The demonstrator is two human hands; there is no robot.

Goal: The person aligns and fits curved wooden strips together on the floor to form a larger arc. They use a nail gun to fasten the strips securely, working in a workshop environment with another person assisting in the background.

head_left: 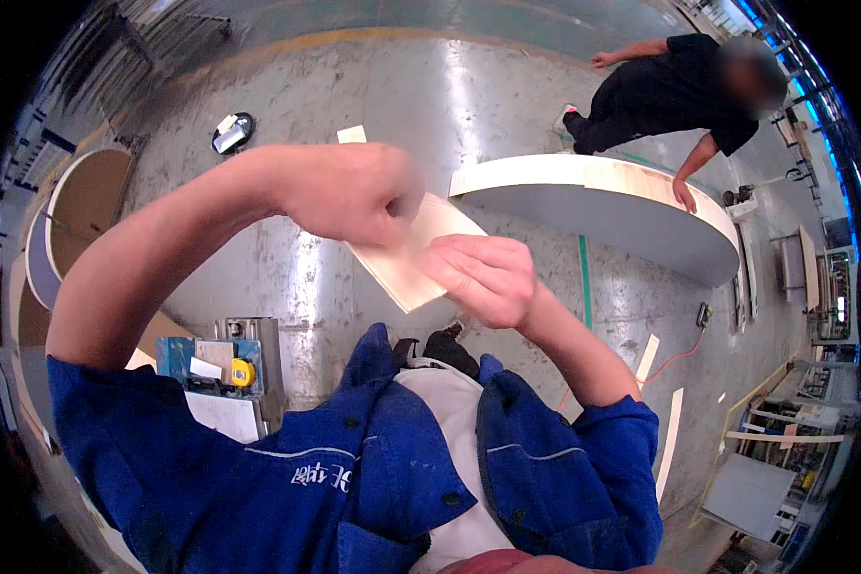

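Note:
A pale wooden strip slants in front of my chest, its far end showing past my left wrist. My left hand is closed in a fist over the strip's middle. Its fingertips are hidden and slightly blurred, so I cannot make out what they hold. My right hand pinches the near part of the strip, thumb and fingers pressed together at its right edge. The two hands are close together, a short stretch of bare wood between them.
Another person in dark clothes rests a hand on a big curved panel with a pale wooden edge. At left, a yellow tape measure lies on a blue stand. Thin wooden strips and an orange cable lie on the floor.

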